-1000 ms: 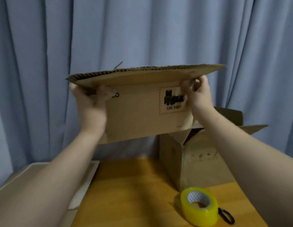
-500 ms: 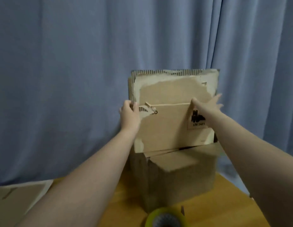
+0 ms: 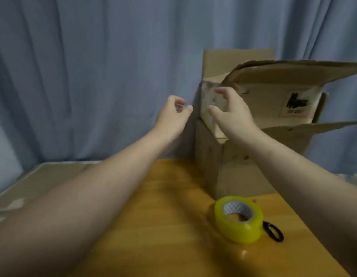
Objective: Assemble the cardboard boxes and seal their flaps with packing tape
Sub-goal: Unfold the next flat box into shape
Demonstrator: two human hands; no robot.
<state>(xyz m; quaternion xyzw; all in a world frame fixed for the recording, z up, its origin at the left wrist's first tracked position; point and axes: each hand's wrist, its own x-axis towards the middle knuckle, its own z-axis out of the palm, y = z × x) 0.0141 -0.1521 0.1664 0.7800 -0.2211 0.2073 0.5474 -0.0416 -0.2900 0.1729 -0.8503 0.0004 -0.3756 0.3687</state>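
Atop the lower box [image 3: 233, 170] rests the upper box [image 3: 263, 100], left hand [image 3: 171, 114] and right hand [image 3: 231, 114] empty, loose, over its left wall; better square the stack before fetching the tape roll [image 3: 238, 218] in front.

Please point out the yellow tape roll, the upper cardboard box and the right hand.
yellow tape roll [image 3: 240, 231]: head view, its outer wall.
upper cardboard box [image 3: 267, 106]: head view, its front face.
right hand [image 3: 232, 114]: head view, back of the hand.
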